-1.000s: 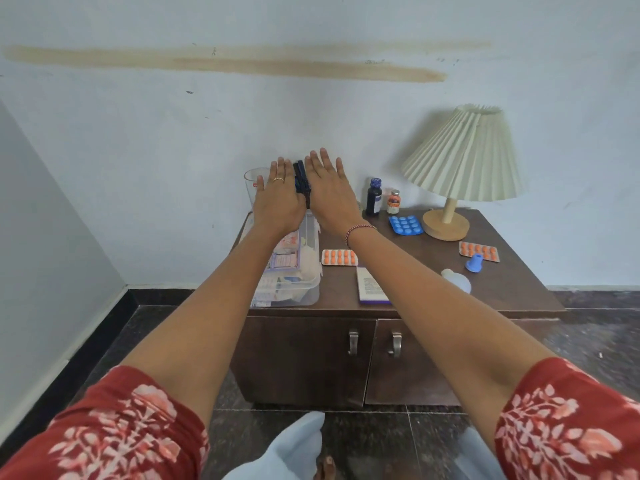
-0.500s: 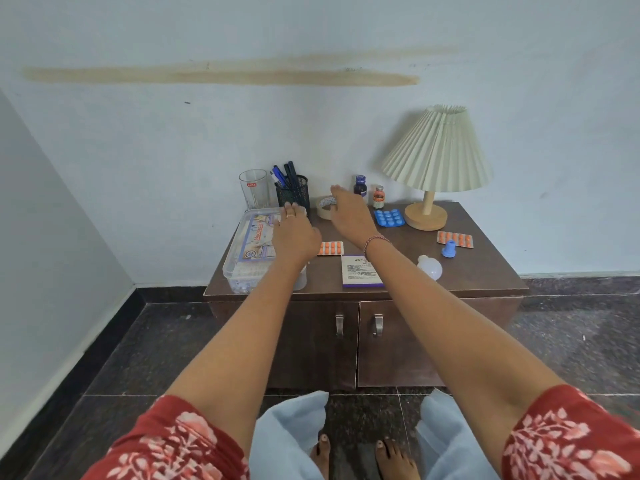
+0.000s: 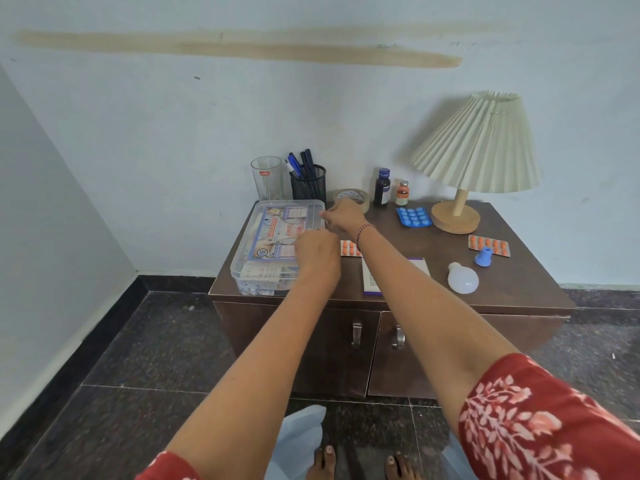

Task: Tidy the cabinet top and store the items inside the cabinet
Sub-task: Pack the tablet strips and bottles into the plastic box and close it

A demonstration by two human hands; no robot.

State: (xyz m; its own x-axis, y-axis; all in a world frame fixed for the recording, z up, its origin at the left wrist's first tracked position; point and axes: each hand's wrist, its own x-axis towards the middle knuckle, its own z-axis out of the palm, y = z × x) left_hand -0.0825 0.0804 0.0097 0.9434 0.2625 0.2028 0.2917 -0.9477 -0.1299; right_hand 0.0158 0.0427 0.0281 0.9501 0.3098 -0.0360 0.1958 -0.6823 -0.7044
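Cabinet top [image 3: 398, 282], dark brown wood above two closed doors, carries a clear lidded first-aid box [image 3: 273, 244] at its left end. Both hands reach to the box's right edge: the left hand [image 3: 317, 252] curled over the lid, the right hand [image 3: 343, 214] with fingers pinched at the rim. Whether either grips it is unclear.

Dark wood cabinet [image 3: 519, 271] bearing clear first-aid box [image 3: 273, 237], glass [image 3: 266, 178], pen holder [image 3: 309, 185], tape roll [image 3: 353, 195], two bottles [image 3: 382, 188], blister packs [image 3: 414, 216], lamp [image 3: 464, 188], bulb [image 3: 463, 278].
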